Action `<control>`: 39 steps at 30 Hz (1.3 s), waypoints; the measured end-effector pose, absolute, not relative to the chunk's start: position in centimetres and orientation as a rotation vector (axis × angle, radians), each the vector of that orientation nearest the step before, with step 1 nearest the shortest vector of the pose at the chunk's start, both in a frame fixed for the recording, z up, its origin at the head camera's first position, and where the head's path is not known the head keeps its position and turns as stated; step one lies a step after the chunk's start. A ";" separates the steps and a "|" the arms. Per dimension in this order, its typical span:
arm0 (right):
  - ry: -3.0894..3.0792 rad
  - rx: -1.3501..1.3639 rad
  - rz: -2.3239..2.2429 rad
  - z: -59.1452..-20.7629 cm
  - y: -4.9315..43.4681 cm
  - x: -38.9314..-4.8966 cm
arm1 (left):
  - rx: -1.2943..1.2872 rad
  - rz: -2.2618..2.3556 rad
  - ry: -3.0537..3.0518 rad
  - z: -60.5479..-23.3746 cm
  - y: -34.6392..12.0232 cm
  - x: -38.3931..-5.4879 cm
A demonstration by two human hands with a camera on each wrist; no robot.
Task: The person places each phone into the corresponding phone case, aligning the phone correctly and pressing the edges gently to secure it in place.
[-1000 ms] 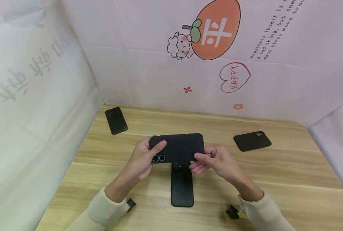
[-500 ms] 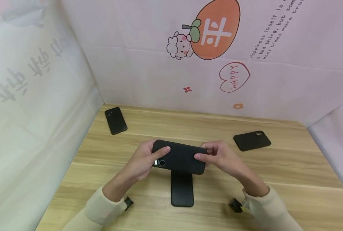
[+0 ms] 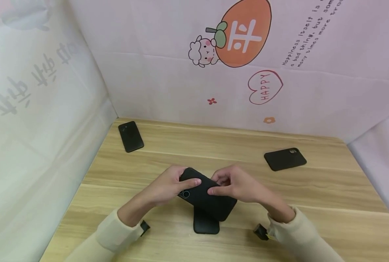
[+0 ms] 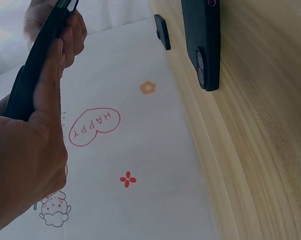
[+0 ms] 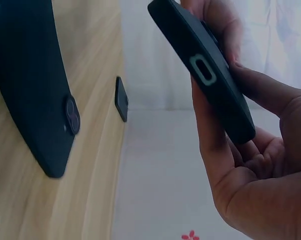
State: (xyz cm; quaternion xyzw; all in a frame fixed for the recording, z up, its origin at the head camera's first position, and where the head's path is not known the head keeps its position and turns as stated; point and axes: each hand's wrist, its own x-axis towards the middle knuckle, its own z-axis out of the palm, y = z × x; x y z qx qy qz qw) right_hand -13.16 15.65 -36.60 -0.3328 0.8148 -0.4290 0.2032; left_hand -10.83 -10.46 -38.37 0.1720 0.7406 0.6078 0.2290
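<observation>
Both hands hold a phone in a black case (image 3: 209,202), its camera rings toward the left hand. My left hand (image 3: 168,186) grips the camera end, thumb lying over the back and fingers behind. My right hand (image 3: 238,185) pinches the upper long edge, thumb on the back and fingers curled behind it. The phone slants down to the right. In the right wrist view its end shows a port opening (image 5: 203,69) with a pale rim. Directly below lies another black phone (image 3: 206,222), partly covered by the held one in the head view.
One black phone (image 3: 131,137) lies at the table's back left, another black phone (image 3: 285,159) at the back right. The wooden table (image 3: 115,189) ends at a printed white cloth (image 3: 168,83). Small dark wrist cameras (image 3: 261,231) sit at the cuffs.
The held phone has moved toward the table's front and turned, its right end swinging downward. My right hand has shifted left from the phone's end onto its upper long edge.
</observation>
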 end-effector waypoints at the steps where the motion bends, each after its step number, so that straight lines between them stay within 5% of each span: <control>1: 2.270 -0.932 -1.195 -36.7 15.5 -13.0 | 0.486 1.657 2.046 -38.4 -10.5 -10.8; 26: 1.902 -0.252 -1.641 -41.0 10.4 -9.5 | 0.199 1.888 1.683 -42.2 -15.9 -9.4; 39: 1.931 -0.357 -1.576 -42.5 9.0 -9.3 | 0.222 1.801 1.742 -42.8 -17.7 -8.7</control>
